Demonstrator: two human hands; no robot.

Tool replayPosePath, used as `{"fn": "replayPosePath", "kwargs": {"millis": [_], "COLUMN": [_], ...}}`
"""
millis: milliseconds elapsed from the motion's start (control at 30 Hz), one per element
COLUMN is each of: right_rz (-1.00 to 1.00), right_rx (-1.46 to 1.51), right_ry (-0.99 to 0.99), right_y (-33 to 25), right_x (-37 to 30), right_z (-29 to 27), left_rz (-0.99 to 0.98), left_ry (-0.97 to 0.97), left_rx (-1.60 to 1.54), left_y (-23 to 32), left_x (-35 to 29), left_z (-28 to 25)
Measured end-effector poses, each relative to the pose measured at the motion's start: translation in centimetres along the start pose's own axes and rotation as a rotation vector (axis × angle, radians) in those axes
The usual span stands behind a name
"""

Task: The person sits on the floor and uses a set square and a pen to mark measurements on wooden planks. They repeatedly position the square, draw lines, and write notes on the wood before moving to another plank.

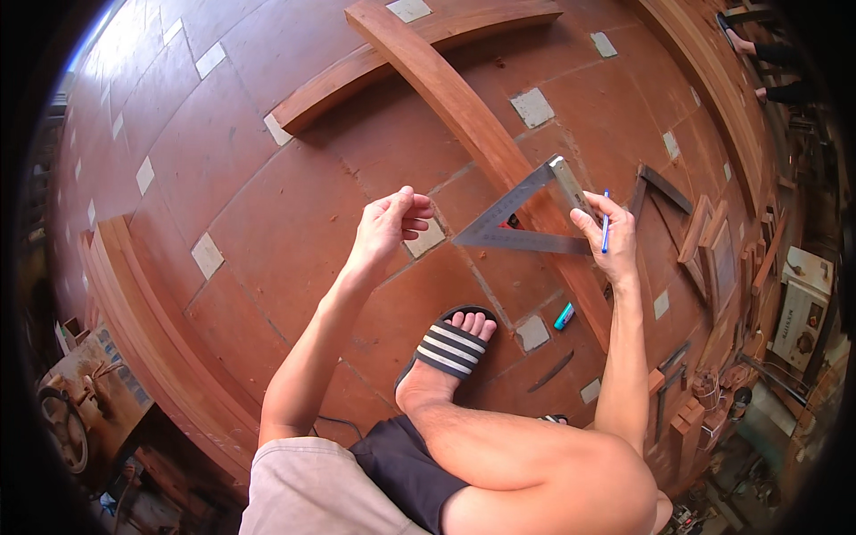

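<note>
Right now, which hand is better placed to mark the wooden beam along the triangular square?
Right. The right hand already holds the blue pen and grips the metal triangular square lying on the wooden beam; the left hand hovers empty, off the beam.

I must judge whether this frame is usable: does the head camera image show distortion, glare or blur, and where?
Head view: strong fisheye bending, so the long wooden beam curves and black corners frame the picture; overexposed glare washes out the floor at upper left; the right hand, pen and metal triangle square are sharp, the empty left hand too; the rim clutter is dimmer.
</note>
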State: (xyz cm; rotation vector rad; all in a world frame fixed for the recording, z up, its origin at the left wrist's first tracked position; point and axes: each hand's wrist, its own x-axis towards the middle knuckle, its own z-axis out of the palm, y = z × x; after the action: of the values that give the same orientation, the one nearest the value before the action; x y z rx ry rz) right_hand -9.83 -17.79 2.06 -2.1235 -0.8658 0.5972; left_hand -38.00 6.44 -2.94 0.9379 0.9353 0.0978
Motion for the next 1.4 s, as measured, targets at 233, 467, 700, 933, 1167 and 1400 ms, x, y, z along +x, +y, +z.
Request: {"fn": "replayPosePath", "kwargs": {"millis": [233,467,700,933,1167,1400], "right_rz": [0.170,0.255,0.266,0.202,0.195,0.216], "right_rx": [0.114,0.149,0.114,-0.007,-0.032,-0.020], "right_ry": [0.050,0.197,0.248,0.186,0.177,0.173], "right_y": [1.6,3.2,4.3,0.4,-1.1,-1.0], "right_x": [-0.7,-5.2,-10.1,-12.1,-11.2,-11.2], "right_z": [-3.5,-9.4,-9.2,-5.7,-4.0,-4.0], "left_rz": [-0.006,0.009,0.122,0.226,0.200,0.228], "left_ry": [0.094,0.108,0.079,-0.370,-0.268,-0.315], "left_rx": [-0.019,-0.012,-0.365,-0.623,-0.522,-0.459], "left_y": [-0.6,0.5,2.7,-0.8,-0.2,0.2], "left_x": [0.1,3.1,12.1,12.7,12.4,12.2], "left_z": [-3.2,1.1,9.0,5.0,4.8,4.4]}}
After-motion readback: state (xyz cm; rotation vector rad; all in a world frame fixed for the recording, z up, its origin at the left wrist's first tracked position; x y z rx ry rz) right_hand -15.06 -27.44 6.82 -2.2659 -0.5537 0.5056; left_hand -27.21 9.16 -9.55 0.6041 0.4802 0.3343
